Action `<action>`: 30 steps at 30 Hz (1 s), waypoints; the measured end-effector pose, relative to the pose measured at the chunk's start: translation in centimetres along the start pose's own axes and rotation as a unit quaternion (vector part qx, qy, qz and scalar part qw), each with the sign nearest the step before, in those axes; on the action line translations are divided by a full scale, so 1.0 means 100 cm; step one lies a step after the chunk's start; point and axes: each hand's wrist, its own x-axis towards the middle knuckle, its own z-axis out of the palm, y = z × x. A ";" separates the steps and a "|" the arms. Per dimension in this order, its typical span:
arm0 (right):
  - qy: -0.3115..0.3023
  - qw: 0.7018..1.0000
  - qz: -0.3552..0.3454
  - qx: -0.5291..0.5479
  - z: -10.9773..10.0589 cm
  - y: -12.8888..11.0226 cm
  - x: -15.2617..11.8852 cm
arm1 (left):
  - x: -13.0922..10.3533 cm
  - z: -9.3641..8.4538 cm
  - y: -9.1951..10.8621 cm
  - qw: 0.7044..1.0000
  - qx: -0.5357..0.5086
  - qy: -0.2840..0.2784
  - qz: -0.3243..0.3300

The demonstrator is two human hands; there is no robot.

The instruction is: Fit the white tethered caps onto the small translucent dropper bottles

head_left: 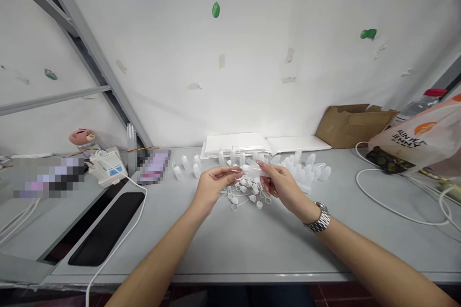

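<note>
Above the grey table, my left hand [216, 184] pinches a small white cap [246, 169] between thumb and fingers. Facing it, my right hand [283, 184] grips a small translucent plastic bottle [255, 170], its end close to the cap. Whether the two touch is too small to tell. Below both hands lies a loose pile of white caps with ring loops [253, 197]. Several capped bottles [177, 172] stand upright to the left and behind the hands. On the right, beyond my right hand, a heap of translucent bottles [298, 172] lies on the table.
White flat sheets [234, 143] are stacked against the wall. An open cardboard box [355, 124] and a plastic bag [428, 129] sit at the right, beside a looping white cable [382, 207]. Leftward are a phone [154, 165], a white power strip [107, 167] and a black pad [107, 228].
</note>
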 end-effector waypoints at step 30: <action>0.058 0.996 -0.054 -0.040 0.005 0.002 -0.008 | -0.002 0.000 0.001 0.994 0.045 0.055 0.081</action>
